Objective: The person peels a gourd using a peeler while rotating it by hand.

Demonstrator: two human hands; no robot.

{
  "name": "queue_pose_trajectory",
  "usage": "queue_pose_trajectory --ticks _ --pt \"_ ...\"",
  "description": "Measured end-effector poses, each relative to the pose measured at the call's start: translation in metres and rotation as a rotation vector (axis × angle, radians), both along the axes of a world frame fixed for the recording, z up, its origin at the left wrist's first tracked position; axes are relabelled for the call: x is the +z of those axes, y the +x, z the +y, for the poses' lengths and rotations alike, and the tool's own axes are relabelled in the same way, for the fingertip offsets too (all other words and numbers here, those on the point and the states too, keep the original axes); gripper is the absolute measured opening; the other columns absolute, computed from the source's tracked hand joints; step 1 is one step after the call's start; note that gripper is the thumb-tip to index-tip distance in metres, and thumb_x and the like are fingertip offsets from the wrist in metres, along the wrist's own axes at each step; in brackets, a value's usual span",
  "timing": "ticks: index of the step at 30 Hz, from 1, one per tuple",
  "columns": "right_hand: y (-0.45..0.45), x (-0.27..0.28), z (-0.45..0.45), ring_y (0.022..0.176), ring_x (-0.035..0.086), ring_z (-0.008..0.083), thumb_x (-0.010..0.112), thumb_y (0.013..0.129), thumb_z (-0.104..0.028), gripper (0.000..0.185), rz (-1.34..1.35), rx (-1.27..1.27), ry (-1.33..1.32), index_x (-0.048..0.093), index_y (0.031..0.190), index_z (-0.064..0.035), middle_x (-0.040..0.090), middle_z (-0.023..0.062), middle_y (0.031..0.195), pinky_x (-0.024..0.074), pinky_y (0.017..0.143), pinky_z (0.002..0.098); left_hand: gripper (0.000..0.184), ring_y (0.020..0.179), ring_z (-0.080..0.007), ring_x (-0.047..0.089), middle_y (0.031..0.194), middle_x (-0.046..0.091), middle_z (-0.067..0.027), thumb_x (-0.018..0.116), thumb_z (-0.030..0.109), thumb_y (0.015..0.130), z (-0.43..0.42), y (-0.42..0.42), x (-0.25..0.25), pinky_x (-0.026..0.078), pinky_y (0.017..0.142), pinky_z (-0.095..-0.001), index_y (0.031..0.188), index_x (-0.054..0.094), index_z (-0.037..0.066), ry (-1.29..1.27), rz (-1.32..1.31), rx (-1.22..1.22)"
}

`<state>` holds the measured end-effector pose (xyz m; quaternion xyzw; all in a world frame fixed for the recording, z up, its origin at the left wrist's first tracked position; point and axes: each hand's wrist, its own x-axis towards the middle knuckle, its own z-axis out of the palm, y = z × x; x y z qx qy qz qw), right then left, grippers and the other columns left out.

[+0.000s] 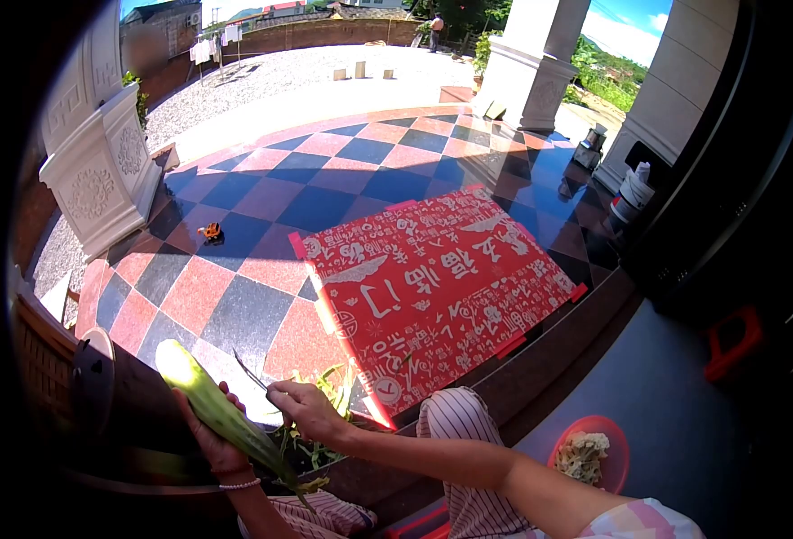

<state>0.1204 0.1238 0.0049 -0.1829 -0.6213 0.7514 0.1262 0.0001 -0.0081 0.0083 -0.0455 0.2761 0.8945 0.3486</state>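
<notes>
A long green gourd (225, 420) is tilted in my left hand (206, 440), whose fingers wrap round it from below. Its thick upper end is pale and glossy, while the narrow stem end points down towards my lap. My right hand (308, 411) is closed round the handle of a knife (249, 369). The thin dark blade points up and left, apart from the gourd. Green peelings (332, 384) lie on the floor just beyond my right hand, and some are beneath it.
A red doormat (441, 287) with pale characters covers part of the checkered tile floor (243, 310). Beside my right knee stands a red bowl (625, 458) holding pale, lumpy food. A dark round container (100, 377) is at left, a small orange toy (210, 233) farther out. A person (437, 31) stands far off.
</notes>
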Motion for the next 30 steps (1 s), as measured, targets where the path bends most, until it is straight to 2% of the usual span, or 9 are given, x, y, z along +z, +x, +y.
queue_pose_trajectory --ticks 7,19,30 --pt "-0.0008 -0.0036 -0.0006 0.04 0.044 0.0075 0.046 0.092 -0.031 0.031 0.014 -0.001 0.015 0.058 0.094 -0.0021 0.049 0.001 0.059 0.035 0.035 0.0216 0.055 0.064 -0.0234 0.063 0.087 0.065 -0.0133 0.058 0.058 0.079 0.0006 0.0006 0.0004 0.053 0.057 -0.0347 0.1 0.058 0.007 -0.007 -0.005 0.013" --pt "0.0007 -0.0018 -0.0001 0.039 0.044 0.007 0.047 0.092 -0.031 0.032 0.002 0.001 -0.003 0.058 0.099 -0.0016 0.049 0.0003 0.057 0.035 0.035 0.0206 0.055 0.064 -0.023 0.062 0.086 0.064 -0.0127 0.058 0.058 0.078 0.0 -0.0006 -0.0007 0.052 0.056 -0.0344 0.099 0.058 0.008 -0.02 -0.01 0.018" --pt "0.0018 -0.0004 0.0003 0.041 0.044 0.0066 0.047 0.092 -0.031 0.031 -0.016 -0.003 -0.002 0.059 0.096 -0.0023 0.049 0.0007 0.06 0.0351 0.036 0.0213 0.054 0.064 -0.0235 0.063 0.086 0.064 -0.0135 0.057 0.058 0.079 0.001 0.0007 -0.0002 0.053 0.056 -0.0347 0.1 0.059 0.009 -0.011 0.001 0.024"
